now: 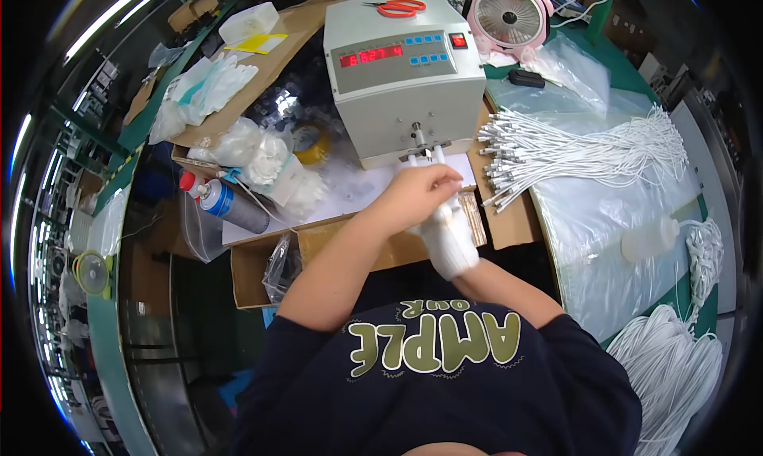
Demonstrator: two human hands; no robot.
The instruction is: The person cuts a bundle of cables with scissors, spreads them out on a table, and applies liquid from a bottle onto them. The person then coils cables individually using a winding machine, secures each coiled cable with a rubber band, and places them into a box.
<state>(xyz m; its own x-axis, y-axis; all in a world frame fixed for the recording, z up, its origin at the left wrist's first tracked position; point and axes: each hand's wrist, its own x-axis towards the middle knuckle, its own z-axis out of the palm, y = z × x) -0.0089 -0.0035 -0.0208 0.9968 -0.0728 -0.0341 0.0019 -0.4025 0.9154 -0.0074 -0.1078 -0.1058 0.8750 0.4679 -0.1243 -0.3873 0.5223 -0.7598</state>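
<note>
My left hand [420, 192] is bare and lies across my right hand, its fingers bent round the fingers of the white glove [449, 245]. My right hand [455, 232] wears that glove, and two white fingertips stick up past my left hand, apart from each other. Most of the right palm is hidden. Just beyond both hands stands a grey benchtop machine [405, 98] with a lit red display, blue buttons and a small metal fixture [421, 144] low on its front. Red-handled scissors [400, 9] rest on top of it.
Bundled white cables [580, 148] lie on plastic sheets at right, with coiled cables [668, 376] nearer me. A pink fan [509, 15] stands behind. At left are a spray can [230, 204], yellow tape [311, 144] and plastic bags. An open cardboard box [250, 277] sits at the front edge.
</note>
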